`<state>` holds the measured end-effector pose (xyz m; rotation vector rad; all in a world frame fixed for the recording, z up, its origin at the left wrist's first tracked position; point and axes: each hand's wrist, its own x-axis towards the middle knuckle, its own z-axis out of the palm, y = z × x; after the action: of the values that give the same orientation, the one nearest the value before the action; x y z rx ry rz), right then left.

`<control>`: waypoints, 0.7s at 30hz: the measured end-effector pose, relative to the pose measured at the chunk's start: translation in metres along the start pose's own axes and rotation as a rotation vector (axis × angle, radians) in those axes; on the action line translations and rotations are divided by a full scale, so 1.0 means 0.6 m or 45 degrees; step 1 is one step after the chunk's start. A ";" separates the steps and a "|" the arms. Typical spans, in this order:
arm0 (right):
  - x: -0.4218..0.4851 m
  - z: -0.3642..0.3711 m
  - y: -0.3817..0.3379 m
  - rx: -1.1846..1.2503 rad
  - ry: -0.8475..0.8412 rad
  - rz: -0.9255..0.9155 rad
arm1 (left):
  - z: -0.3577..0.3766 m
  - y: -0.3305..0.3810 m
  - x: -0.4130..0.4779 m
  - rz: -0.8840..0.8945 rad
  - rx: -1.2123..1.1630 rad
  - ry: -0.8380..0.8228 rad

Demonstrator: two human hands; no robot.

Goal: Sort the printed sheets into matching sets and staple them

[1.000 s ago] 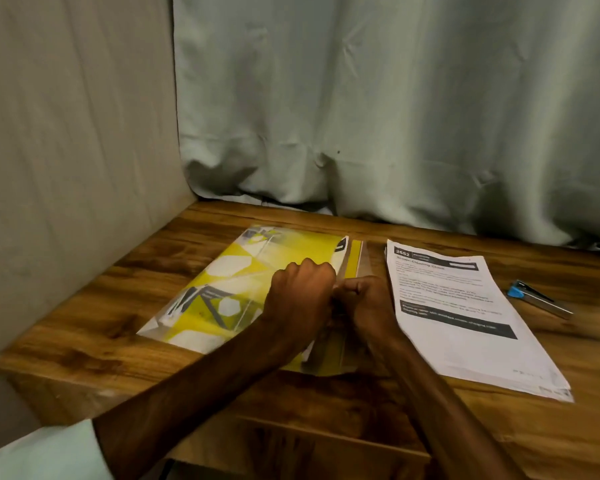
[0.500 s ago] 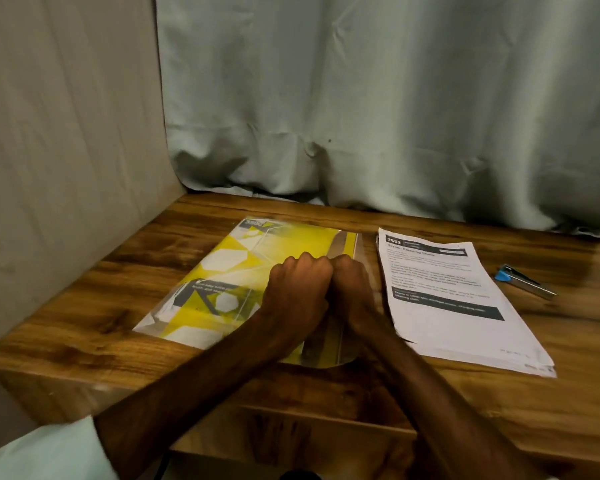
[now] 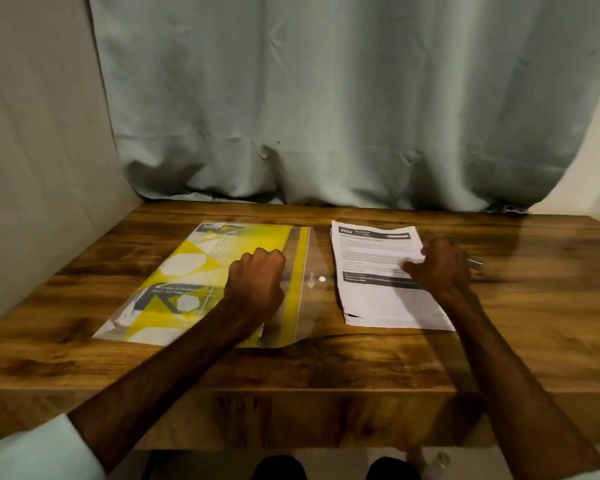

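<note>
Near edge, 6 o'clock: your forearms now spread apart over the table (image 3: 361, 358). A moment ago both hands sat knuckle to knuckle at the folder's right edge; they have split.

Left hand (image 3: 255, 282), 11 o'clock: curled in a fist, knuckles down on the yellow folder (image 3: 187, 265). Nothing shows held in it. It looks like a weight pinning the folder.

Folder's clear flap lies flat to the right, its snap (image 3: 322, 278) uncovered in the gap between folder and paper. Cannot tell if the snap is fastened.

Right hand (image 3: 442, 268), 1 o'clock: it has crossed over to the right edge of the printed sheets (image 3: 371, 303), with the thumb lying on the top page. Fingers are blurred; cannot tell if they grip paper, the stapler, or nothing.

Stapler (image 3: 476, 262), 2 o'clock: only its metal tip shows past your right hand. Earlier it lay in plain sight, apart from the stack.

Reading: the folder business seems finished and attention has shifted to the stack. The sheets lie in one pile, not yet sorted, so sorting and stapling both remain.

Far, 12 o'clock: the pale curtain (image 3: 326, 116) hangs behind the table.
</note>
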<state>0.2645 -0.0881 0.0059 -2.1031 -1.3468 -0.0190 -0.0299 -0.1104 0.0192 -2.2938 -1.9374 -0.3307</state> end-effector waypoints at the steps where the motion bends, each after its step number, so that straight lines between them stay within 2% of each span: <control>1: 0.003 -0.008 0.021 -0.066 -0.057 0.063 | 0.000 0.003 -0.001 0.002 0.007 -0.007; 5: 0.008 -0.010 0.058 -0.208 -0.192 0.125 | 0.005 0.005 -0.002 0.010 0.033 -0.016; 14: -0.005 0.004 0.049 -0.146 0.052 0.072 | 0.000 0.005 0.001 -0.003 0.042 0.006; 21: 0.003 0.007 0.051 0.091 -0.032 -0.022 | 0.003 0.005 0.004 -0.013 0.042 0.003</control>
<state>0.2891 -0.0930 -0.0121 -2.0388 -1.3604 0.0477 -0.0265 -0.1081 0.0184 -2.2622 -1.9394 -0.3001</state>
